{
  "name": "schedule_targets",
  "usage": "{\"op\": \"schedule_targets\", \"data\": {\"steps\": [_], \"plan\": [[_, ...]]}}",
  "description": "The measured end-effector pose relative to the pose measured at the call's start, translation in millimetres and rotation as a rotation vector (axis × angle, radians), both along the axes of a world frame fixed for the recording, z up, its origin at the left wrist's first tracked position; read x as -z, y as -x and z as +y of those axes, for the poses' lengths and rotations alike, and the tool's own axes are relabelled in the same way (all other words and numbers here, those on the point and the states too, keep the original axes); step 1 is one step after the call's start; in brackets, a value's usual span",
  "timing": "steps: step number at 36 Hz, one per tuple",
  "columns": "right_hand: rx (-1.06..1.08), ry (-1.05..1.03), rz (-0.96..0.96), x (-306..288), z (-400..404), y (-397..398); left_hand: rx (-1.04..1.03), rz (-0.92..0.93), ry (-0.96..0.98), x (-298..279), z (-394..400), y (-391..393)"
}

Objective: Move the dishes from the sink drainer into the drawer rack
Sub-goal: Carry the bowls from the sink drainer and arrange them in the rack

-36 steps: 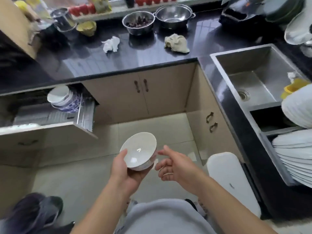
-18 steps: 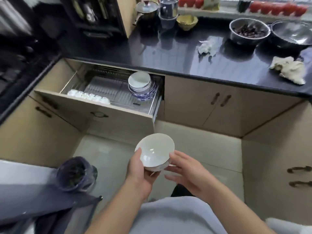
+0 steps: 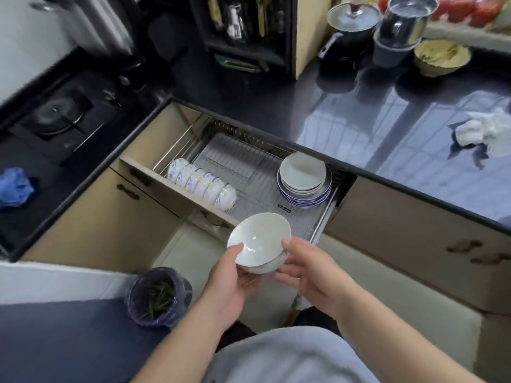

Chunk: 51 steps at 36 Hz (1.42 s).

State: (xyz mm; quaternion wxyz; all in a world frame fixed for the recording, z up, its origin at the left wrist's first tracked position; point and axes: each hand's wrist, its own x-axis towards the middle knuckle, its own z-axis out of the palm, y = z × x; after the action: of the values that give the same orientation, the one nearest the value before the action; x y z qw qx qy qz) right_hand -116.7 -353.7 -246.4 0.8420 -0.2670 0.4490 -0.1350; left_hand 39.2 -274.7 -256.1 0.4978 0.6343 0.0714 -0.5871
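Note:
A white bowl (image 3: 258,239), seemingly stacked on a second one, hangs over the front right corner of the open drawer rack (image 3: 243,172). My left hand (image 3: 229,275) grips it from below with the thumb on the rim. My right hand (image 3: 307,268) touches its right side with the thumb at the rim. Inside the rack a row of small patterned bowls (image 3: 203,185) stands on edge at the front left. A stack of plates (image 3: 304,179) sits at the right. The sink drainer is out of view.
The black countertop (image 3: 387,128) overhangs the drawer and carries a crumpled white cloth (image 3: 486,132), pots and a bowl. A gas stove (image 3: 58,117) lies at the left. A lined bin (image 3: 159,295) stands on the floor by my left forearm.
My view swung left from the sink to the drawer. The bowl has come closer to the rack, and my right hand has closed in on its side.

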Motion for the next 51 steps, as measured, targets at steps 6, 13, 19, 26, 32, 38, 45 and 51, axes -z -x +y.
{"op": "schedule_targets", "data": {"steps": [6, 13, 19, 26, 32, 38, 45, 51], "plan": [[-0.058, 0.045, 0.209, 19, -89, -44, -0.046, -0.07, -0.093, 11, -23, -68], [-0.051, 0.071, 0.511, 99, -142, -95, 0.25, -0.46, -0.285, 66, -69, -180], [0.034, 0.021, 0.671, 180, -156, -182, 0.876, -0.845, -0.391, 105, -121, -283], [0.045, 0.054, 0.844, 240, -170, -280, 1.209, -0.902, -0.419, 129, -143, -355], [0.002, 0.051, 0.932, 257, -178, -314, 1.213, -0.9, -0.367, 135, -149, -369], [-0.001, 0.044, 0.934, 272, -179, -323, 1.232, -0.914, -0.323, 136, -147, -378], [-0.025, 0.057, 0.954, 274, -180, -325, 1.256, -0.916, -0.315, 136, -150, -380], [-0.047, 0.034, 0.985, 282, -178, -332, 1.28, -0.845, -0.348, 131, -150, -378]]}}
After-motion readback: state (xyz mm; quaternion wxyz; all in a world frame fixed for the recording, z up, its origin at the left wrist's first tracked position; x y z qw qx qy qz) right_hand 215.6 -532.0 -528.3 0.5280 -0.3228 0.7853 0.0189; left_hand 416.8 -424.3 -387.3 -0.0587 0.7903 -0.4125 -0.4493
